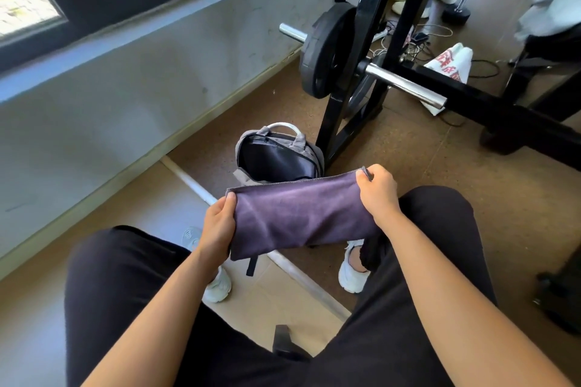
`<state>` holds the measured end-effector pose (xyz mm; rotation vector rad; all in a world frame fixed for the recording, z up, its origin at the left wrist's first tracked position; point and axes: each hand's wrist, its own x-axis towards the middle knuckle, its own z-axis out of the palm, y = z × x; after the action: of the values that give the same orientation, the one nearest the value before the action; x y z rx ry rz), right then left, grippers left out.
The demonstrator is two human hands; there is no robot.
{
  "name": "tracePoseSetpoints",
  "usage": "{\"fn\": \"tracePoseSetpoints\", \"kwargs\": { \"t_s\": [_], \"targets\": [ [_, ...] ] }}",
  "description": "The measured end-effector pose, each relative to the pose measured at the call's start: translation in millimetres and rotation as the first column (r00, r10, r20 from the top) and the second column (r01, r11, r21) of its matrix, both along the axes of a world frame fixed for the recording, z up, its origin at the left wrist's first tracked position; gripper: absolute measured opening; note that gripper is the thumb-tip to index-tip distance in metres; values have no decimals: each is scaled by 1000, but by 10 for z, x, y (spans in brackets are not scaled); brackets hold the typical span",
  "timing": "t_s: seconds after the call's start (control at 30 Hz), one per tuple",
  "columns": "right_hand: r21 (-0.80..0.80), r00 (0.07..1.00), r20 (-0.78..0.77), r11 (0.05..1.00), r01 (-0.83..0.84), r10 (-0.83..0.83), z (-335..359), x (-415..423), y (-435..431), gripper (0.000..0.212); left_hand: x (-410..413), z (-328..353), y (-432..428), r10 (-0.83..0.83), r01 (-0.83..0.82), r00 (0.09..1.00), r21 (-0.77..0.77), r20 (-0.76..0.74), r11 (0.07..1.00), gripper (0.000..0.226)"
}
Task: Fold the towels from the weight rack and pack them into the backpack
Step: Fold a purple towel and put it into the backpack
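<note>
A brown floor is seen by a grey wall and a black weight rack (371, 50); a purple towel (298, 214), seemingly folded, is pinched between left hand (218, 223) and right hand (379, 192) above the open backpack (279, 154); packing appears still undone.

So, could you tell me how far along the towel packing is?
Done: the grey fabric backpack stands open beside the black weight rack, no towel visible inside. In hand: the left hand and right hand hold a doubled-over purple cloth towel by its ends. Left: finishing the fold and packing it.
</note>
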<state>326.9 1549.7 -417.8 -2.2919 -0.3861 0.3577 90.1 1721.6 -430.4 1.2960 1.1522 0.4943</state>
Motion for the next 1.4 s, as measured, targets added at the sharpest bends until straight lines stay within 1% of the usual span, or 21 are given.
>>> {"fn": "tracePoseSetpoints", "kwargs": {
  "t_s": [0.07, 0.13, 0.23, 0.37, 0.43, 0.5, 0.6, 0.67, 0.7, 0.8, 0.83, 0.93, 1.03, 1.07, 1.1, 1.17, 1.2, 1.27, 1.33, 1.37, 1.4],
  "targets": [
    [-43, 1000, -12, 999, 10, -11, -7, -18, 21, 23, 0, 6, 19, 9, -9, 1000, 24, -2, 1000, 38],
    [-32, 999, -43, 999, 18, -19, 6, -45, 42, 26, -4, -2, 46, 23, -23, 1000, 27, 10, 999, 41],
    [46, 988, -148, 998, 53, -46, 56, -123, 67, 27, -14, -16, 77, 28, -28, 999, 17, 25, 999, 41],
    [165, 951, -307, 984, 66, -13, 140, -288, 114, 19, 14, 24, 15, -39, 36, 997, 46, 72, 998, 36],
    [231, 933, -358, 972, 41, 46, 169, -402, 145, 10, 31, 41, -54, -114, 107, 988, 73, 102, 992, 32],
    [278, 919, -374, 961, -18, 126, 197, -530, 194, 2, 34, 53, -130, -201, 190, 970, 88, 137, 978, 27],
    [399, 874, -407, 913, -91, 265, 202, -704, 284, 8, 41, 88, -221, -304, 295, 935, 78, 182, 952, 20],
    [466, 833, -418, 873, -147, 363, 210, -825, 337, 9, 44, 100, -254, -349, 338, 913, 86, 210, 937, 29],
    [473, 813, -414, 860, -193, 410, 218, -886, 355, 11, 45, 102, -267, -366, 355, 904, 90, 221, 931, 33],
    [454, 765, -358, 816, -358, 535, 205, -965, 375, 25, 37, 104, -275, -375, 363, 898, 91, 232, 927, 21],
    [445, 759, -336, 804, -394, 558, 217, -962, 371, 30, 34, 118, -268, -364, 361, 897, 57, 250, 931, 23],
    [338, 748, -260, 783, -522, 611, 258, -904, 360, 50, 22, 215, -228, -334, 391, 880, -115, 338, 913, 41],
    [240, 739, -215, 768, -593, 638, 272, -913, 359, 62, 11, 228, -199, -392, 439, 862, -85, 320, 895, 46],
    [225, 754, -199, 779, -586, 625, 256, -920, 361, 62, 4, 225, -200, -414, 453, 855, -60, 312, 889, 46],
    [220, 774, -182, 792, -569, 607, 230, -921, 371, 57, -2, 208, -194, -434, 464, 849, -34, 303, 885, 44],
    [267, 800, -157, 805, -530, 578, 210, -909, 389, 36, -11, 185, -171, -440, 456, 852, 12, 284, 890, 37],
    [297, 807, -168, 810, -506, 566, 209, -892, 398, 29, -5, 185, -162, -415, 424, 867, 29, 277, 905, 35],
    [377, 810, -253, 825, -422, 530, 230, -856, 400, 27, 13, 169, -141, -293, 291, 914, 50, 280, 955, 29],
    [492, 768, -398, 823, -284, 503, 276, -825, 395, 29, 18, 111, -84, -144, 133, 950, 59, 275, 989, 29],
    [551, 726, -474, 811, -197, 499, 297, -807, 389, 30, 6, 75, -45, -99, 88, 961, 53, 258, 995, 37],
    [599, 679, -540, 794, -105, 497, 327, -788, 381, 30, -12, 63, -10, -100, 97, 968, 25, 231, 995, 49]
  ]
}}
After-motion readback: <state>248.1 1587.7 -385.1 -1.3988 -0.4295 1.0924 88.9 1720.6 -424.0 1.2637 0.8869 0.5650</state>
